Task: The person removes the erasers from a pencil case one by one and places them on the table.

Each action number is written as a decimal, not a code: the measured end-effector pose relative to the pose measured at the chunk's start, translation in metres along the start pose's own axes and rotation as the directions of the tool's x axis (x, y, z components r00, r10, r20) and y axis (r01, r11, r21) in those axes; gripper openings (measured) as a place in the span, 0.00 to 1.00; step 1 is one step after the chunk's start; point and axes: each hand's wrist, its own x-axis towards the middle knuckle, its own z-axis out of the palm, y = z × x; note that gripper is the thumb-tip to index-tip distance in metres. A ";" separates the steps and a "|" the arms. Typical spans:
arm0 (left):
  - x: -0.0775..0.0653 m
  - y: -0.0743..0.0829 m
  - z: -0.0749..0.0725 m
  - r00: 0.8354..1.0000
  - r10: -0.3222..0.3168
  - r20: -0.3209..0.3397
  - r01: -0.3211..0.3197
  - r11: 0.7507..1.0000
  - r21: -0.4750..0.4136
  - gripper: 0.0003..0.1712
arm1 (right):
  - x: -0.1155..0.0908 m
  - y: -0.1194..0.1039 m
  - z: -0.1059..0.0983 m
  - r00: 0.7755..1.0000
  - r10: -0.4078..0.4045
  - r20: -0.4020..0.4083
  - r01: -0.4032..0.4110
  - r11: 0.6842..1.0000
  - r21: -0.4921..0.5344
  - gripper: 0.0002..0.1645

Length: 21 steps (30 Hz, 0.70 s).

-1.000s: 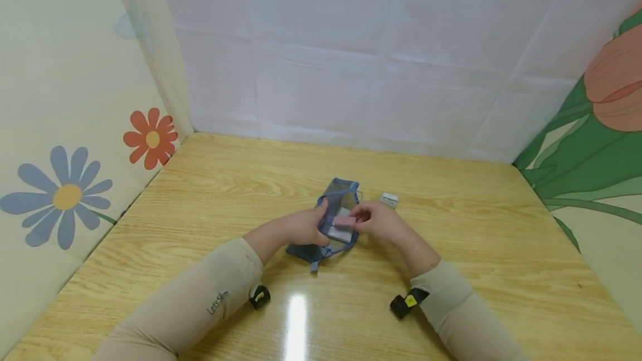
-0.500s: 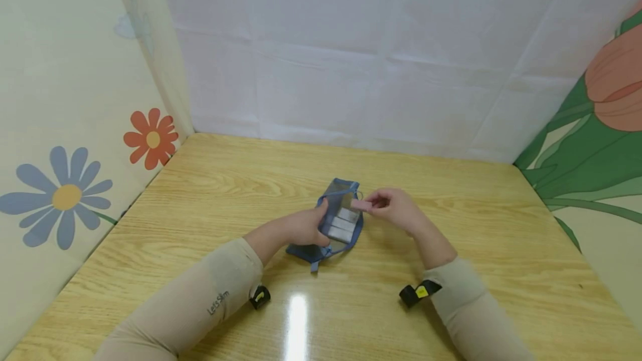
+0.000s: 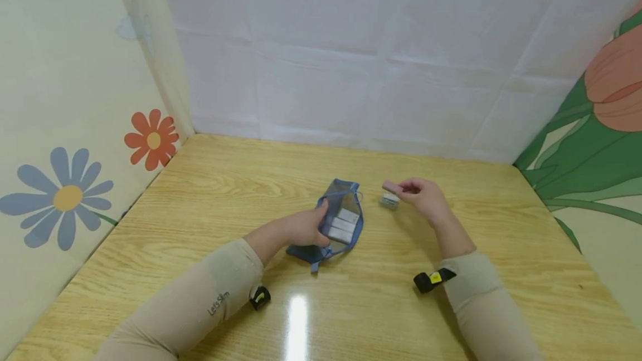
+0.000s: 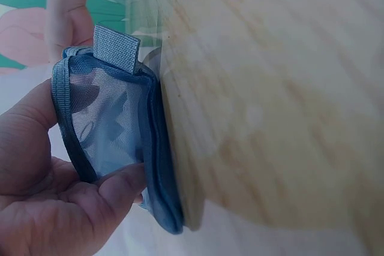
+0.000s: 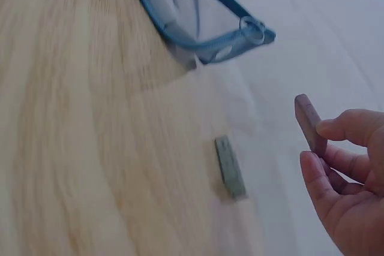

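A blue-edged mesh pouch (image 3: 328, 196) lies with its mouth spread toward the right in the head view. My left hand (image 3: 305, 228) grips its near side, thumb and fingers on the rim; the left wrist view shows the mesh (image 4: 105, 127) close up. Inside sit several white blocks (image 3: 342, 228). To the right, my right hand (image 3: 422, 200) pinches a small pink rectangular block (image 5: 308, 121) between thumb and fingers. Below it in the head view, a small pale block with dark markings (image 3: 389, 201) rests on the table, seen grey-green in the right wrist view.
The wood-grain table (image 3: 241, 177) runs back to a white cloth backdrop (image 3: 321, 71). Flower-printed panels (image 3: 65, 199) stand along the left and right sides. A black strap (image 3: 433, 279) hangs at each sleeve cuff.
My right hand has drawn the pink block out of the pouch mouth and carried it right and back, over near the pale block. The left hand and pouch have stayed put.
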 end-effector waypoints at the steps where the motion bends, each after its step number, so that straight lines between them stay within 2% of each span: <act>1: 0.000 0.000 0.000 1.000 -0.002 0.000 0.002 1.000 0.001 0.59 | 0.001 0.004 -0.001 1.000 0.009 -0.009 -0.009 1.000 0.001 0.17; 12: -0.003 0.004 -0.001 1.000 -0.014 0.008 0.014 1.000 0.004 0.58 | 0.010 0.030 -0.011 0.994 0.094 -0.061 -0.093 0.995 0.021 0.20; 21: 0.000 0.002 0.000 1.000 -0.007 0.006 0.007 1.000 0.011 0.59 | 0.015 0.036 -0.011 0.987 0.151 -0.057 -0.151 0.988 -0.004 0.20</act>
